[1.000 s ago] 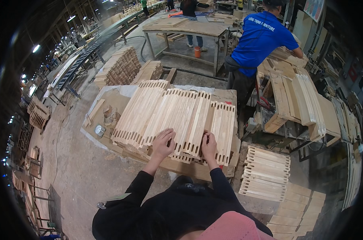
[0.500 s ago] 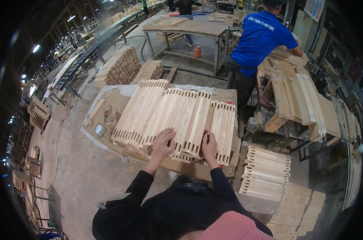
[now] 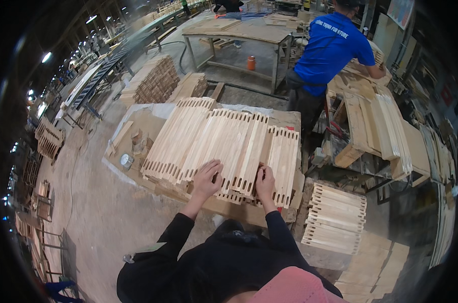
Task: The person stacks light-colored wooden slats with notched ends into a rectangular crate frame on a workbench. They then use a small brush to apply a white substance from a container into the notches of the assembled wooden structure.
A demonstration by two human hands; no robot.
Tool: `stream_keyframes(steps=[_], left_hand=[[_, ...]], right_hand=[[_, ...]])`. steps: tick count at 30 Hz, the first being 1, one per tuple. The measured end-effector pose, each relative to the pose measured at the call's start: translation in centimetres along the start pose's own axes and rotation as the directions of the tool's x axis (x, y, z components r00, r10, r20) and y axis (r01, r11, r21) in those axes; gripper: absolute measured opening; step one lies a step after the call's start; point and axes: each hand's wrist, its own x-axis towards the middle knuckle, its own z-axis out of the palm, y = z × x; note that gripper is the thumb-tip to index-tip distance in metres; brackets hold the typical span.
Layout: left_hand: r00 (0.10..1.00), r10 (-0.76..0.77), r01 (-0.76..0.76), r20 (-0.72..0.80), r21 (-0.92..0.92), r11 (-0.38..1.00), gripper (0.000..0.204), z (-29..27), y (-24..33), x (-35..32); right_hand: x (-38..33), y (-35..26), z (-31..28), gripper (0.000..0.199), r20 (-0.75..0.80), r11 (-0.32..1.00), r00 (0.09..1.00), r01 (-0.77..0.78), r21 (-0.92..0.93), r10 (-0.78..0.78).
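Note:
Pale wooden slats with slots at both ends lie side by side in layers on a low pallet in front of me. My left hand rests on the near ends of the middle slats, fingers stretched forward and the thumb side turned inward. At the right edge of that middle group, my right hand has its fingers curled in beside a step down to a lower row of slats. What lies between those fingertips is hidden.
Left of the slats are a metal can and a loose wood strip. Another slotted stack sits low at right. Past it stands a workbench with boards, where a person in a blue shirt works. A table stands ahead.
My hands stay almost in the same place on the slats. The view has shifted slightly, and the person in blue has moved an arm at the bench.

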Motion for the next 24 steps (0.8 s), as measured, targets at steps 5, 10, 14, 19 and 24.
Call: stream_keyframes(steps=[5,10,14,19,24], left_hand=[[0.999,-0.033,0.033,0.011,0.031,0.999,0.026,-0.7,0.2,0.0],[0.998,-0.059,0.060,0.020,-0.062,0.996,0.025,-1.1,-0.3,-0.1],[0.994,-0.098,0.103,0.048,-0.116,0.988,0.026,-1.5,-1.0,-0.5],[0.986,-0.109,0.136,0.126,-0.226,0.965,0.024,-2.1,-2.7,-0.7],[0.915,-0.368,0.404,0.168,-0.412,0.817,0.012,-7.8,-4.2,1.0]], right_hand=[[-0.4,0.1,0.6,0.016,-0.006,0.999,0.999,-0.047,-0.009,0.047],[-0.6,0.5,-0.1,0.019,0.069,0.997,0.995,-0.077,-0.006,0.077],[-0.5,1.3,0.5,0.016,0.101,0.995,0.991,-0.088,0.052,0.083],[-0.5,1.4,0.8,0.020,0.119,0.979,0.973,-0.203,0.021,0.199],[3.7,-0.2,-0.5,0.017,0.108,0.809,0.842,-0.538,0.237,0.529]])
